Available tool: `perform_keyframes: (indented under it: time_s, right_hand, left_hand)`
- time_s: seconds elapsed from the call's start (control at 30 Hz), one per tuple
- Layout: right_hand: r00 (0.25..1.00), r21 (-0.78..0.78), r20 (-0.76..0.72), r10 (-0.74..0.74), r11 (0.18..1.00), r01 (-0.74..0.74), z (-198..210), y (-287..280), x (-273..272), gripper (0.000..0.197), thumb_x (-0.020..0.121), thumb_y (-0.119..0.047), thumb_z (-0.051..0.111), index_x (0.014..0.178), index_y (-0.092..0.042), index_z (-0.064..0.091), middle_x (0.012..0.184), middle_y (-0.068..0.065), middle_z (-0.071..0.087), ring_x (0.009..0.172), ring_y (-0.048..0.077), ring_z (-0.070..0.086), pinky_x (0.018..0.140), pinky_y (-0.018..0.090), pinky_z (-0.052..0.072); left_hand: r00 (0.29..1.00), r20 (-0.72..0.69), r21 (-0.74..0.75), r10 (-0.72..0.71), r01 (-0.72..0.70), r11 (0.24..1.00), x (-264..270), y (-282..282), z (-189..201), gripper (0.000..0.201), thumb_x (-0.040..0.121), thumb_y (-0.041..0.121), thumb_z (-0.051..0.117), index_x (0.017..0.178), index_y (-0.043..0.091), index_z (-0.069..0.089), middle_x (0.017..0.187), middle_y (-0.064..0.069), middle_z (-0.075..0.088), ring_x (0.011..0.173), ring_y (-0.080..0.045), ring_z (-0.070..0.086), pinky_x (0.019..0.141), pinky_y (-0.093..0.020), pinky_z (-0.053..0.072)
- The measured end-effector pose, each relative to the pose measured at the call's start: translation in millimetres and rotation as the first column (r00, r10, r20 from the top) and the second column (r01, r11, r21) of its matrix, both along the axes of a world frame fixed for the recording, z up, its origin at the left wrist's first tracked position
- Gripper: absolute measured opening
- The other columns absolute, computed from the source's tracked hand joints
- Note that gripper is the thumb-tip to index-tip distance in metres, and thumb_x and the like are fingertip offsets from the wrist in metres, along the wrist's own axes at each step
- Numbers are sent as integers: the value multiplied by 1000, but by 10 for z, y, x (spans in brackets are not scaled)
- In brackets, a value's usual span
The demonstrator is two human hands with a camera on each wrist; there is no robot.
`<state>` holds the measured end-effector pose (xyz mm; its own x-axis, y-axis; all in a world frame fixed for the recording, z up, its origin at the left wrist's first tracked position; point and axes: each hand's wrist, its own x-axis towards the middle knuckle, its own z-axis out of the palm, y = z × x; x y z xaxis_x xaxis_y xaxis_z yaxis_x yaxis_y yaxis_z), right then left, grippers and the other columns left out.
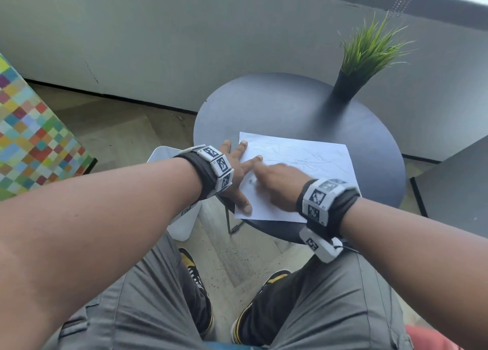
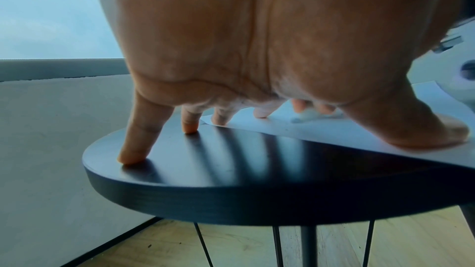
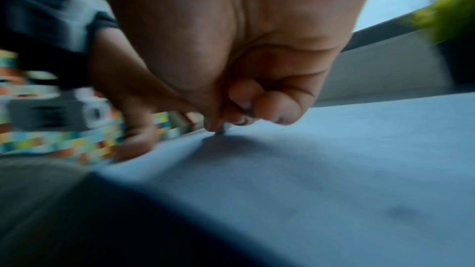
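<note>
On the near side of the round dark bench (image 1: 290,106) lies a white sheet (image 1: 303,151) covered in loose pencil strokes, its near corner close to the bench's rim.

Left hand (image 1: 237,175): fingers straight and spread, pressing flat. The left wrist view shows the thumb and two fingers on the sheet and the other two fingers on bare bench beside it.

Right hand (image 1: 280,188): fingers curled, the grip closed to a tight pinch on a small pale piece touching the sheet. It is probably an eraser (image 2: 307,116), but it is too small and blurred to be sure. The right wrist view is smeared.

Risks, as judged:
- The sheet is held only along its left side. A hard stroke toward the free right side could buckle or crease it, and a stroke toward the left hand could crumple it.
- The eraser is tiny, so it could slip from the pinch and let fingernails scrape the sheet.
- A wide sweep toward the far rim could tip the plant (image 1: 369,48).

Writing: no words are legible on the sheet, only scrawl. The wrist bands (image 1: 219,164) carry black-and-white square codes — their small characters are unreadable.
</note>
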<state>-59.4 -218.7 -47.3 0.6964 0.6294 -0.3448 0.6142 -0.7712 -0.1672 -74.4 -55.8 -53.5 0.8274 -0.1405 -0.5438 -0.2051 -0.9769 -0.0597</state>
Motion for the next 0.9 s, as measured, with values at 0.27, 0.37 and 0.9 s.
perform_keyframes:
  time_s: [0.27, 0.37, 0.9]
  right_hand:
    - [979, -14, 90, -184, 982, 186, 53, -132, 223, 14, 95, -29, 42, 98, -17, 36, 104, 17, 61, 82, 33, 53, 67, 36, 39]
    - [992, -31, -50, 116, 993, -117, 60, -84, -65, 20, 96, -22, 44, 113, -12, 43, 103, 15, 61, 90, 33, 57, 68, 37, 41]
    - [986, -18, 90, -139, 990, 141, 66, -273, 49, 18, 96, -31, 40, 104, -15, 36, 103, 17, 61, 84, 34, 55, 70, 39, 44]
  left_hand:
    - [1000, 17, 24, -7, 7, 1000, 36, -24, -42, 136, 52, 92, 64, 152, 48, -17, 164, -11, -20, 146, -49, 1, 112, -69, 24]
    - [1000, 8, 28, -14, 14, 1000, 44, -39, -27, 135, 53, 90, 67, 151, 49, -16, 164, -14, -21, 146, -51, 0, 112, -70, 24]
    - [1000, -6, 64, -28, 28, 998, 47, -90, 61, 131, 50, 93, 65, 147, 58, -17, 163, -15, -20, 144, -54, 7, 112, -68, 26]
